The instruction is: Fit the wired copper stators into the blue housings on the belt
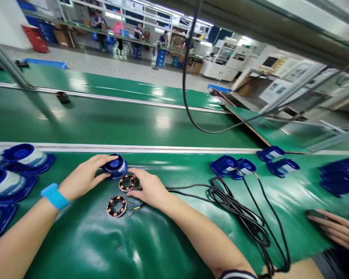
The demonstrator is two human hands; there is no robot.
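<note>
My left hand (pixel 88 174), with a light blue band on its wrist, is closed around a small blue round housing (pixel 115 164) on the green mat. Close beside it, the fingers and thumb of my right hand (pixel 148 188) pinch a stator ring (pixel 126 183) with copper windings, near the housing but lower. A second stator ring (pixel 116 206) lies flat on the mat, just below the first. Thin wires with a yellow tip (pixel 136 208) lie near it. Black cables (pixel 189 188) run from behind my right hand to a coiled bundle (pixel 235 205).
Blue housings with white labels (pixel 8 182) stand at the left. More housings (pixel 225 166) stand right of centre, two with cables, and others (pixel 341 176) lie at the far right. Another person's hand (pixel 337 228) touches a dark object there. A black cable (pixel 189 104) hangs overhead.
</note>
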